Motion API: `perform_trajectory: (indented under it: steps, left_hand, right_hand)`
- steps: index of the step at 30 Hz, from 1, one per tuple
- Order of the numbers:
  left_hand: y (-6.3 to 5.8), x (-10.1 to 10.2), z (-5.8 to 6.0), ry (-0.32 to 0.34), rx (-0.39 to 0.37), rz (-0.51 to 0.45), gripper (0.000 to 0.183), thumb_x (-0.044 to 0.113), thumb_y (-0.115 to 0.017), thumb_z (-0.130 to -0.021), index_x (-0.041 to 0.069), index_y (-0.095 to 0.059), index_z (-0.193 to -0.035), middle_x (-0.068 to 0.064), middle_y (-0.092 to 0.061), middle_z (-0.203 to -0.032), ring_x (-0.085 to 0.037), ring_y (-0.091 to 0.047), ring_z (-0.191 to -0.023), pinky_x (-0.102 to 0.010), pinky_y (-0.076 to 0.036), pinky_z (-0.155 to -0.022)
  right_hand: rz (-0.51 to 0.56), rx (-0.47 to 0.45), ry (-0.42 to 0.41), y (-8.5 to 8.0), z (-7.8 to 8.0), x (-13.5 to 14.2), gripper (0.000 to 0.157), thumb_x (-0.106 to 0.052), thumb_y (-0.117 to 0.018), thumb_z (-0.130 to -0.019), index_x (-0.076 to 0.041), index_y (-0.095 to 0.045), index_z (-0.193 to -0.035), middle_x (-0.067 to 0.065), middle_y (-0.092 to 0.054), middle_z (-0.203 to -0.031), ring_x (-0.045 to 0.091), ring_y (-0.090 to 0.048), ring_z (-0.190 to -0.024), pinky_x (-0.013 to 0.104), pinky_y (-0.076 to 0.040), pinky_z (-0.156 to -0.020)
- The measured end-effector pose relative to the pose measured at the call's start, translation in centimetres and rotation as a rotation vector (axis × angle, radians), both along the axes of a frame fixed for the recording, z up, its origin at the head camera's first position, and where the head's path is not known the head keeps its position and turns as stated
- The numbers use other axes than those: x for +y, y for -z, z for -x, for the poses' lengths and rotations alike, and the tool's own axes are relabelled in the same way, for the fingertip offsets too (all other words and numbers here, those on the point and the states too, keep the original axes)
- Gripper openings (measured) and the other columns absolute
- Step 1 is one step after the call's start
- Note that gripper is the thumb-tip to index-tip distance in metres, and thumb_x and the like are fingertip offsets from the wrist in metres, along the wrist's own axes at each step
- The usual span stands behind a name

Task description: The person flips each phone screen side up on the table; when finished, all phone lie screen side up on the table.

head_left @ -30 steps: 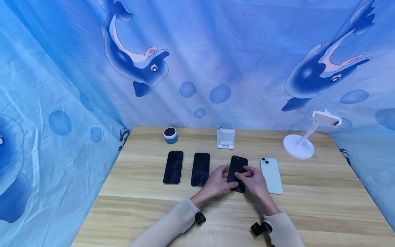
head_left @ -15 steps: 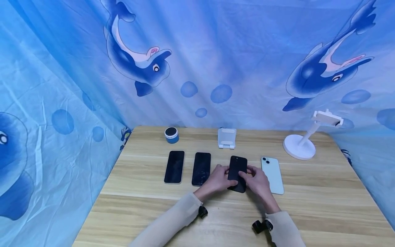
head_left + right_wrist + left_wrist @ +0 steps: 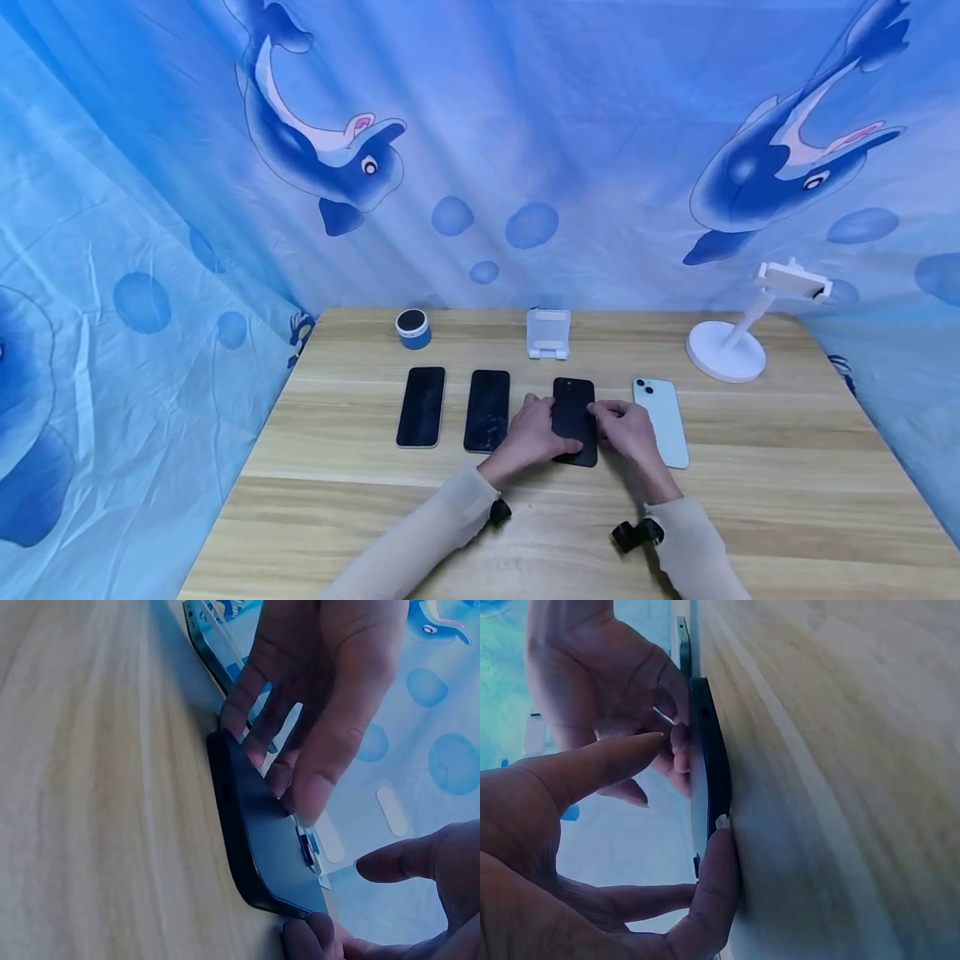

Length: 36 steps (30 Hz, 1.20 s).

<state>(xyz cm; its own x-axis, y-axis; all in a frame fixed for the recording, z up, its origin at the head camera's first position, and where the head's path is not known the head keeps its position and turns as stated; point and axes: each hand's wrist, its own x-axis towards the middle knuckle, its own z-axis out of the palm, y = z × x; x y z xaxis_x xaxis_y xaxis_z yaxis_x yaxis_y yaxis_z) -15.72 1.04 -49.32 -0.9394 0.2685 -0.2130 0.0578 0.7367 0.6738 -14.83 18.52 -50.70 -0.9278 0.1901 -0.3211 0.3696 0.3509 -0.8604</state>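
Observation:
A black phone (image 3: 574,400) lies with its camera side up near the table's middle, between both hands. My left hand (image 3: 531,432) stands at its left side, with fingertips (image 3: 718,874) against the lower edge of the case. The left thumb (image 3: 622,761) hovers over the phone's back with a gap. My right hand (image 3: 627,432) holds the right edge, its thumb tip (image 3: 311,799) at the phone's back and its other fingers along the side. A pale mint phone (image 3: 666,425) lies just right of the right hand.
Two dark-screened phones, one far left (image 3: 422,407) and one (image 3: 487,408) close by my left hand, lie face up. Behind stand a blue speaker-like cylinder (image 3: 413,332), a small white folding stand (image 3: 548,335) and a white round-based phone holder (image 3: 724,352). A dolphin-printed curtain (image 3: 465,150) backs the table.
The black phone has turned slightly and lies straighter. My right fingers and thumb have drawn back from over its back to its right edge. The left hand stays at the left side.

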Motion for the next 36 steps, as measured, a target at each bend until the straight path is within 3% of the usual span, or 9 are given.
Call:
perform_trajectory:
  steps: [4,12,21,28,36]
  left_hand:
    - [0.0,0.3,-0.2,-0.011,0.012,0.029,0.089,0.037,-0.091,-0.079,0.001,-0.051,-0.151,-0.017,-0.055,-0.129,-0.032,-0.062,-0.105,-0.047,-0.053,-0.097]
    - [-0.2,0.3,0.0,-0.038,-0.014,0.029,0.089,0.039,-0.090,-0.079,0.003,-0.051,-0.151,-0.018,-0.055,-0.130,-0.034,-0.061,-0.107,-0.049,-0.053,-0.097]
    - [-0.2,0.5,0.1,-0.040,-0.008,0.049,0.092,0.043,-0.090,-0.079,0.003,-0.051,-0.151,-0.018,-0.055,-0.134,-0.036,-0.062,-0.111,-0.050,-0.054,-0.099]
    - [0.0,0.4,0.1,-0.034,0.010,0.012,0.094,0.048,-0.089,-0.078,0.002,-0.052,-0.150,-0.018,-0.056,-0.127,-0.032,-0.061,-0.105,-0.049,-0.053,-0.096]
    - [-0.2,-0.1,0.0,-0.015,-0.005,-0.026,0.103,0.057,-0.087,-0.078,0.004,-0.046,-0.156,-0.020,-0.056,-0.133,-0.032,-0.061,-0.112,-0.049,-0.053,-0.099]
  right_hand:
    - [-0.013,-0.019,0.005,-0.2,0.1,0.1,0.046,-0.030,-0.061,-0.101,0.007,-0.068,-0.128,0.010,-0.070,-0.092,0.011,-0.064,-0.073,0.025,-0.057,-0.066]
    - [-0.051,-0.031,0.001,0.0,0.2,0.5,0.046,-0.031,-0.060,-0.101,0.006,-0.069,-0.127,0.014,-0.072,-0.098,0.011,-0.067,-0.073,0.025,-0.058,-0.066]
    - [0.076,-0.055,-0.006,-0.2,0.4,1.1,0.046,-0.026,-0.055,-0.104,0.009,-0.064,-0.132,0.019,-0.076,-0.110,0.006,-0.070,-0.074,0.023,-0.059,-0.069]
    - [0.203,-0.069,-0.012,-0.4,0.4,1.2,0.037,-0.014,-0.052,-0.106,0.008,-0.061,-0.134,0.009,-0.075,-0.100,0.006,-0.068,-0.072,0.022,-0.060,-0.067]
    - [0.274,-0.049,-0.082,-0.9,0.2,1.2,0.035,-0.007,-0.052,-0.104,0.012,-0.056,-0.134,0.005,-0.076,-0.095,0.008,-0.070,-0.073,0.024,-0.061,-0.066]
